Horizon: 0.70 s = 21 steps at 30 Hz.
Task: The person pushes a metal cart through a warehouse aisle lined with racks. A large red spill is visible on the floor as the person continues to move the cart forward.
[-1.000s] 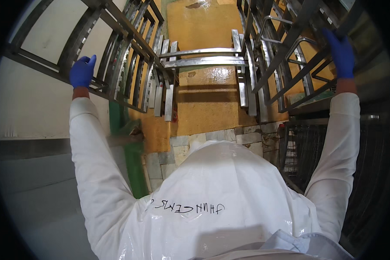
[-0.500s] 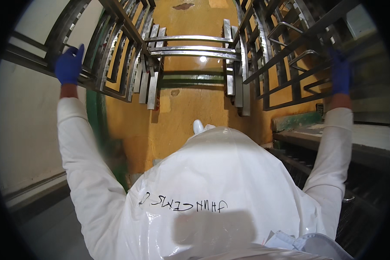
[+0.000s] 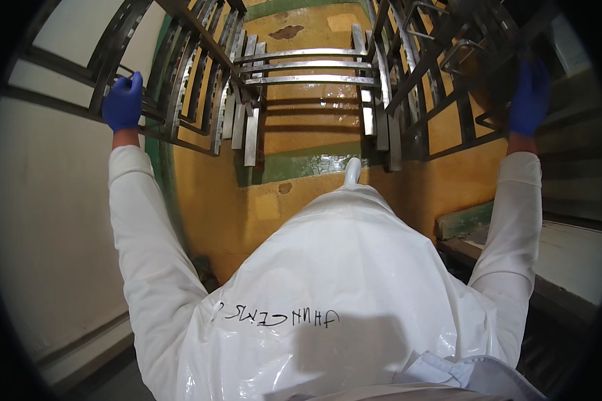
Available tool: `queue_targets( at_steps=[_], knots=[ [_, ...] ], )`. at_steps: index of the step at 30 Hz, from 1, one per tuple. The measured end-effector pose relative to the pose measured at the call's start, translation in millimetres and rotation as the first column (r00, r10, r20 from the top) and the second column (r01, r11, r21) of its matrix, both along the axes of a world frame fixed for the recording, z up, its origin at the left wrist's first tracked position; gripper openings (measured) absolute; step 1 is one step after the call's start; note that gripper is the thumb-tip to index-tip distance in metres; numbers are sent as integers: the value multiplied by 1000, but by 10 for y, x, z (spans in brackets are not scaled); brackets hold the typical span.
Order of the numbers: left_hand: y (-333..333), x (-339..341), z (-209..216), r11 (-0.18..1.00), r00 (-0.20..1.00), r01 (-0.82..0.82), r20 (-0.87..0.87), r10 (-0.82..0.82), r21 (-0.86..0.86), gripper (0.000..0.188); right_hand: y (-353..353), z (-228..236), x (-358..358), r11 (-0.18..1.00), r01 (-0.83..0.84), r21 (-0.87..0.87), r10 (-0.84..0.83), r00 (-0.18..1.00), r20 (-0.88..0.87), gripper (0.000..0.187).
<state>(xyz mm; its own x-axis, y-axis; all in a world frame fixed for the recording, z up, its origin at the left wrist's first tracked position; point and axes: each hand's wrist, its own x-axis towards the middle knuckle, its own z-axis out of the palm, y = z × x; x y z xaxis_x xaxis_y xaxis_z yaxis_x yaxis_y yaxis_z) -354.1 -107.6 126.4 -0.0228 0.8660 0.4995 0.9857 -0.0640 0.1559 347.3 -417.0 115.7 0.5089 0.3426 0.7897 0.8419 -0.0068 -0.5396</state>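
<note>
A tall metal rack [image 3: 314, 79] with rows of side rails stands in front of me; several parallel base bars suggest more than one frame, nested together. On its left side, my left hand [image 3: 122, 103], in a blue glove, is closed around an upright bar, thumb pointing up. Over on the right side, my right hand [image 3: 530, 100], also blue-gloved, grips the outer frame; its fingertips are dim against the dark bars. Both arms are stretched forward and apart in white sleeves. Bent metal loops [image 3: 458, 53] stick out from the right-hand rails near my right hand.
The yellow floor [image 3: 234, 214] is wet, with a green band [image 3: 308, 164] and worn patches. A pale wall [image 3: 53, 200] runs close along the left. At right is a ledge with a green edge [image 3: 465, 220]. My white boot [image 3: 352, 172] shows beyond my white apron [image 3: 341, 267].
The floor markings have slid toward me beneath the rack, and a white boot reaches farther forward. Rack and hands have moved ahead together, with both grips kept.
</note>
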Motion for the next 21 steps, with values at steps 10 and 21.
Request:
queue_targets(
  at_steps=[10,21],
  knots=[
    [298,-343,-94,999,982,-18,-190,8,-50,44,384,105,-327,989,-14,-149,-22,971,-238,54],
    [781,-240,248,988,971,-149,-191,141,-30,49,786,641,-357,992,-129,8,127,956,-263,38]
  ],
)
